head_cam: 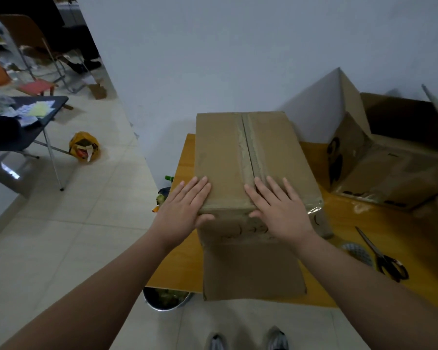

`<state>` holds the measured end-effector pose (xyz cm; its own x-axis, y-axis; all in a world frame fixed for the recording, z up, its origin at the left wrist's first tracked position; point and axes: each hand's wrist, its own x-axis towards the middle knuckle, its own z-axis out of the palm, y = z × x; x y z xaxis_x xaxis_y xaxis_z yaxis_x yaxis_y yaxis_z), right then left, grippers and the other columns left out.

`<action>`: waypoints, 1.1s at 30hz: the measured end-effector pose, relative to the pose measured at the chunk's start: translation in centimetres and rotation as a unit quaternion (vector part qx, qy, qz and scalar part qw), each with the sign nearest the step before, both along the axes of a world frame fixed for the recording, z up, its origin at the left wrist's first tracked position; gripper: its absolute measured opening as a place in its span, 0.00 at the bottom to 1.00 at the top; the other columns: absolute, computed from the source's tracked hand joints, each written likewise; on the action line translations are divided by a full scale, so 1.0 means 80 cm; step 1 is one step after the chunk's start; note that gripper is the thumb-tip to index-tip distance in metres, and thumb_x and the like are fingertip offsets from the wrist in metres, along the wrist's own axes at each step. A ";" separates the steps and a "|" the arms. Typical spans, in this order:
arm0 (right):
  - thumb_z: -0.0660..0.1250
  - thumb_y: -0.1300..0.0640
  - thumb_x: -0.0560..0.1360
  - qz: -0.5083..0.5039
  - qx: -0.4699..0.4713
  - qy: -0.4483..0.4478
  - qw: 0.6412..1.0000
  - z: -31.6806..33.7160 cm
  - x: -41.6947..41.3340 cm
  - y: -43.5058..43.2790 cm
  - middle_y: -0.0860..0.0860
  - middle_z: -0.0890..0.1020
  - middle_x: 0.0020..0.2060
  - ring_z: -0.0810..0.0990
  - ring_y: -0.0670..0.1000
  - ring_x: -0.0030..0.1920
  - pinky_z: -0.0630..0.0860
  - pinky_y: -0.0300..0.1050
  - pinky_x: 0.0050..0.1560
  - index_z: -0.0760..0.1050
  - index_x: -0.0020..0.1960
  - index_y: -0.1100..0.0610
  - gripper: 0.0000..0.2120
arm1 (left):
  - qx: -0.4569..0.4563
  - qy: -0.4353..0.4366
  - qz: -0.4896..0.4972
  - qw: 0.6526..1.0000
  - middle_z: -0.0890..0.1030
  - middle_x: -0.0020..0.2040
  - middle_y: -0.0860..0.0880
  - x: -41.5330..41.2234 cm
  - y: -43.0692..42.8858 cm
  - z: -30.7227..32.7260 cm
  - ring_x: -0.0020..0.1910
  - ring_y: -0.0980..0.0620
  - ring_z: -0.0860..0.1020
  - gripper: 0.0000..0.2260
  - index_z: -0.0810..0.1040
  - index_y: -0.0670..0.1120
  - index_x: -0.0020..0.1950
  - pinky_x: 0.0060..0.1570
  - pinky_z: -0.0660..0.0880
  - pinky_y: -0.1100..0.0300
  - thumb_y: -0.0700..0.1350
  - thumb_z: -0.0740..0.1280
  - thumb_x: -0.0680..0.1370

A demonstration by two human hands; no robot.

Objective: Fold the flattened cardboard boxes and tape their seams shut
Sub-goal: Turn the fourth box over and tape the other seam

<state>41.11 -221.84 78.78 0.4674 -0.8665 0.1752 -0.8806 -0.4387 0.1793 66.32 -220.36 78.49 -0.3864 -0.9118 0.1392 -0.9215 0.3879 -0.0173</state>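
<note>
Both hands — left, right — lie flat, fingers straight, on the box; no grip. It looks light, stiff — hold its corners.

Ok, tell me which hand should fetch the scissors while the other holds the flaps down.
Right, probably. The scissors lie on the table right of the box, beside the right hand's forearm; the left hand lies flat on the box's other side and could hold it shut.
</note>
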 end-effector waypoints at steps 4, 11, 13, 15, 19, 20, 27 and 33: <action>0.66 0.41 0.73 0.056 -0.037 0.046 0.997 -0.006 -0.005 -0.008 0.60 0.74 0.67 0.74 0.62 0.66 0.63 0.66 0.68 0.69 0.71 0.59 0.33 | -0.031 -0.029 0.046 0.998 0.73 0.68 0.41 -0.041 0.004 0.001 0.69 0.42 0.70 0.33 0.72 0.39 0.69 0.69 0.61 0.44 0.63 0.50 0.77; 0.41 0.37 0.81 -0.043 -0.021 -0.052 0.998 0.012 -0.069 -0.014 0.55 0.74 0.68 0.70 0.59 0.70 0.50 0.62 0.72 0.69 0.72 0.51 0.31 | -0.023 -0.034 0.022 0.999 0.72 0.70 0.43 -0.091 0.002 0.013 0.70 0.44 0.69 0.33 0.70 0.43 0.71 0.69 0.59 0.47 0.64 0.46 0.78; 0.47 0.38 0.80 -0.036 -0.043 -0.031 0.998 -0.004 -0.094 -0.008 0.58 0.73 0.69 0.70 0.60 0.70 0.52 0.62 0.71 0.68 0.72 0.53 0.29 | 0.000 -0.012 0.011 1.000 0.65 0.74 0.44 -0.112 0.002 0.020 0.73 0.46 0.64 0.33 0.64 0.46 0.75 0.71 0.52 0.50 0.64 0.42 0.78; 0.64 0.42 0.75 -0.003 -0.057 -0.018 0.998 -0.023 -0.105 -0.001 0.61 0.72 0.69 0.69 0.62 0.70 0.55 0.61 0.71 0.64 0.73 0.56 0.32 | 0.010 0.007 0.000 1.000 0.60 0.76 0.46 -0.137 -0.004 0.024 0.75 0.47 0.60 0.33 0.60 0.47 0.76 0.71 0.48 0.53 0.63 0.41 0.77; 0.65 0.40 0.73 0.047 -0.035 -0.079 0.995 -0.023 -0.111 -0.006 0.59 0.71 0.70 0.68 0.59 0.71 0.55 0.56 0.72 0.63 0.73 0.57 0.35 | 0.020 0.003 -0.020 1.000 0.68 0.72 0.44 -0.174 -0.014 0.025 0.71 0.46 0.68 0.28 0.68 0.47 0.73 0.69 0.55 0.52 0.59 0.47 0.79; 0.57 0.38 0.78 0.048 -0.013 -0.104 0.993 -0.020 -0.118 -0.010 0.57 0.70 0.71 0.66 0.57 0.72 0.55 0.53 0.74 0.63 0.74 0.56 0.31 | 0.021 -0.005 -0.020 1.000 0.69 0.72 0.44 -0.175 -0.017 0.023 0.70 0.46 0.69 0.28 0.69 0.47 0.73 0.69 0.57 0.51 0.59 0.47 0.79; 0.65 0.46 0.76 0.007 0.157 -0.239 0.958 -0.030 -0.152 -0.013 0.48 0.45 0.77 0.56 0.56 0.76 0.63 0.58 0.71 0.55 0.77 0.43 0.33 | 0.007 -0.033 -0.027 0.999 0.76 0.66 0.44 -0.176 -0.018 0.019 0.65 0.46 0.75 0.26 0.74 0.45 0.68 0.63 0.70 0.47 0.57 0.51 0.78; 0.50 0.43 0.82 -0.141 0.258 -0.569 0.768 0.012 -0.114 -0.010 0.52 0.62 0.76 0.62 0.49 0.73 0.60 0.46 0.73 0.52 0.79 0.49 0.27 | 0.037 -0.043 -0.059 0.997 0.50 0.79 0.47 -0.230 -0.034 0.031 0.77 0.50 0.49 0.30 0.48 0.45 0.78 0.74 0.42 0.56 0.61 0.42 0.81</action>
